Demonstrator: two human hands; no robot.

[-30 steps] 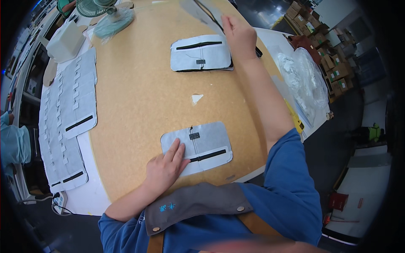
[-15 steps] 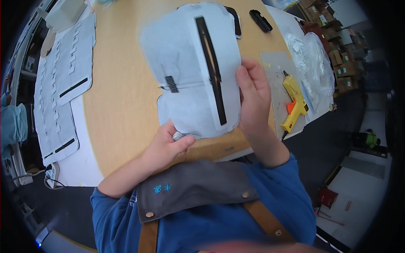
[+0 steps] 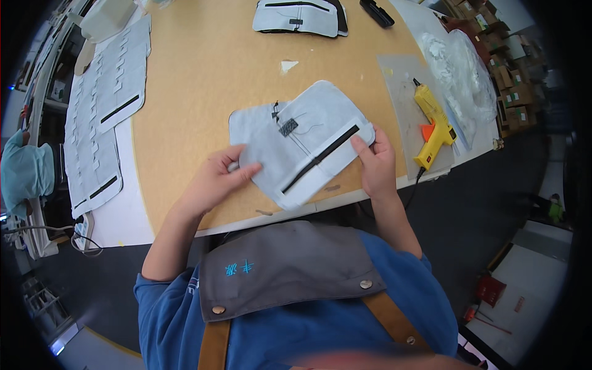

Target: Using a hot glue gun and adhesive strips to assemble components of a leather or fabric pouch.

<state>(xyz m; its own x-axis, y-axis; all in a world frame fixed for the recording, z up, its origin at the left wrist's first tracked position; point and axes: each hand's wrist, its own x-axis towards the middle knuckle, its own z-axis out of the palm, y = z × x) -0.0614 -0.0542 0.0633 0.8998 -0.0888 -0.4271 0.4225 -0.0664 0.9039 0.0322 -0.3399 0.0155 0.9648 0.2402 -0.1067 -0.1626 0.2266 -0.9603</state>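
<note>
A light grey fabric panel point(image 3: 296, 163) with rounded corners lies tilted just above or on the near table. It carries a long black strip point(image 3: 320, 159), a small dark patch point(image 3: 288, 127) and thin dark wires. My right hand point(image 3: 377, 163) pinches its right corner, thumb on top and fingers behind. At the left edge, my left hand point(image 3: 219, 176) closes on the fabric with thumb and fingers. Another grey piece point(image 3: 245, 123) shows from beneath at the upper left; whether the two are joined I cannot tell.
Similar grey panels point(image 3: 296, 15) are stacked at the far side, beside a black tool point(image 3: 377, 13). Long grey sheets point(image 3: 98, 148) cover the left side. On the right, a yellow glue gun point(image 3: 435, 126) lies on a board point(image 3: 401, 92) near clear plastic bags point(image 3: 459, 77).
The fabric panel has come down toward the near table and turned clockwise. My left hand has shifted to its left edge. The far stack, earlier mostly covered, now shows.
</note>
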